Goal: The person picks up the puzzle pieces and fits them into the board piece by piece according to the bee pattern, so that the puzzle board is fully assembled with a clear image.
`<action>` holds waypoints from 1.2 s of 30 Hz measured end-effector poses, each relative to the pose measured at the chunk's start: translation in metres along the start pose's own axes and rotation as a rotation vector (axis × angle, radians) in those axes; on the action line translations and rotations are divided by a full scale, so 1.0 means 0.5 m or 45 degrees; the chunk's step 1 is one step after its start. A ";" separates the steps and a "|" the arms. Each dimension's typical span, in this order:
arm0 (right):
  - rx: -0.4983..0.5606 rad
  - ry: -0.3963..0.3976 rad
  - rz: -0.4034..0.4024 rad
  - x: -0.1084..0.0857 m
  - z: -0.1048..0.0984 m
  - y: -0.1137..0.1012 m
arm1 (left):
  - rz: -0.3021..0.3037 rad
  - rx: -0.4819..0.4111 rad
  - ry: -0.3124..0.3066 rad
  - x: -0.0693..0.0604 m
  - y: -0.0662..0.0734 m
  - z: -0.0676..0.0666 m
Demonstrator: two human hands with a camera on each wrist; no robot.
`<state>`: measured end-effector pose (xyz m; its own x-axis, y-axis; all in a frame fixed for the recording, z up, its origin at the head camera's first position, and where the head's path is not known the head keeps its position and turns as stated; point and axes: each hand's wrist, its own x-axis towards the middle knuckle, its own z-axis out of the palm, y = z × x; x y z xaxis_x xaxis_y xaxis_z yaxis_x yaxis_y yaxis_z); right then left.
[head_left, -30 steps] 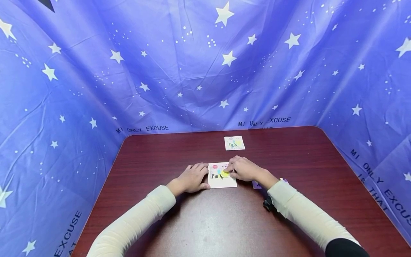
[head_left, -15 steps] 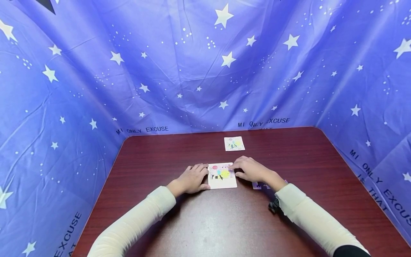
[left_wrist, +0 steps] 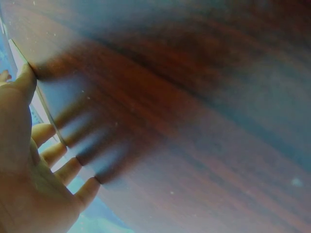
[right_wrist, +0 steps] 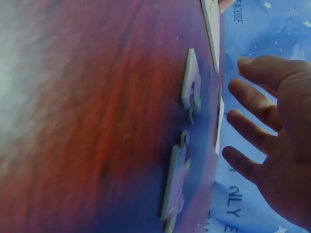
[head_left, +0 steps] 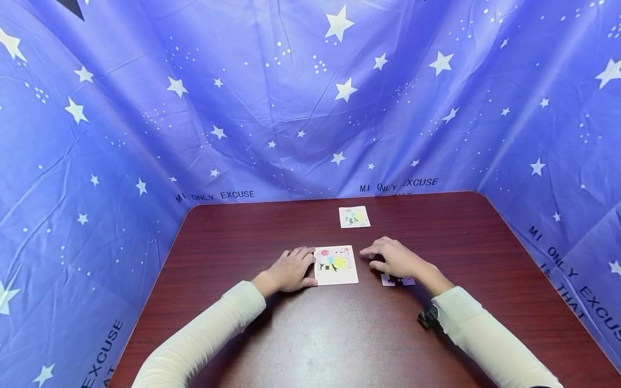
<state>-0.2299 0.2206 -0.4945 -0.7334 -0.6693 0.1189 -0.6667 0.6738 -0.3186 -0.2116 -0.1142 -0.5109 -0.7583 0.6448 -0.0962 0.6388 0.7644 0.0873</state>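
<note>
A white square puzzle board [head_left: 336, 277] with a yellow and black bee picture lies flat on the table. Along its left edge rests my left hand [head_left: 289, 269], thumb by the near corner and fingers spread farther up; the left wrist view shows these fingertips [left_wrist: 59, 149] against the edge. My right hand [head_left: 399, 260] is apart from the board on its right, fingers loosely extended, holding nothing. Below it lie purple puzzle pieces [head_left: 390, 280], partly hidden by the hand and wrist. In the right wrist view one knobbed piece [right_wrist: 190, 82] lies apart from another piece [right_wrist: 172, 184].
A smaller square card [head_left: 354, 216] with a similar bee picture lies farther back on the dark red wooden table [head_left: 252, 226]. Blue star-printed curtains [head_left: 271, 108] stand behind the table and along both sides.
My right hand has let go of the picture area on the board and moved right, over the loose puzzle pieces. The bee picture is now uncovered. My left hand has stayed in place.
</note>
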 end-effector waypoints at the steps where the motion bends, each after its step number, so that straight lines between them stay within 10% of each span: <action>1: 0.003 0.005 0.004 -0.004 0.000 0.002 | 0.000 0.000 0.001 0.000 0.000 0.000; 36: -0.053 0.058 -0.060 -0.117 0.004 0.040 | 0.001 0.033 0.021 0.005 -0.005 0.009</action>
<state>-0.2001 0.2728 -0.5100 -0.7056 -0.6864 0.1758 -0.7049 0.6548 -0.2727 -0.2146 -0.1143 -0.5159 -0.7595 0.6456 -0.0798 0.6426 0.7637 0.0617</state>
